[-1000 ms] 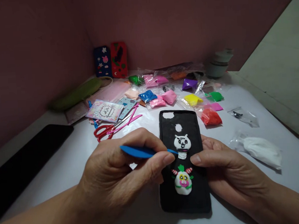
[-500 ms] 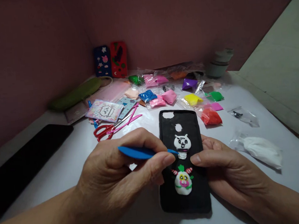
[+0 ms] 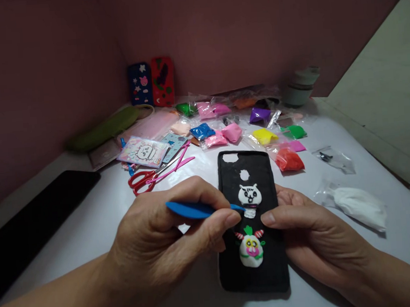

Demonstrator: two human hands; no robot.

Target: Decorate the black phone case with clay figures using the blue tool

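My left hand (image 3: 182, 234) pinches a blue clay modelling tool (image 3: 190, 210) between thumb and fingers. The tool's thin tip meets the left edge of a small white clay body under a white cat-like clay head (image 3: 250, 195) with black markings. These sit on a black phone case (image 3: 234, 273), whose right side my right hand (image 3: 312, 230) grips, thumb on top and fingers behind. Lower on the case is a white clay figure (image 3: 251, 255) with red-striped horns, a green tuft and a pink and yellow face. Two holes show near the case's top.
Several bags of coloured clay, among them a red one (image 3: 289, 160), lie behind the case. A bag of white clay (image 3: 360, 206) is at right. Red-handled scissors (image 3: 142, 180) and a character card (image 3: 145, 151) lie at left, near a black flat object (image 3: 44, 221).
My left hand and the blue tool have shifted very slightly, the tip staying at the white clay body. The case and my right hand look unmoved.
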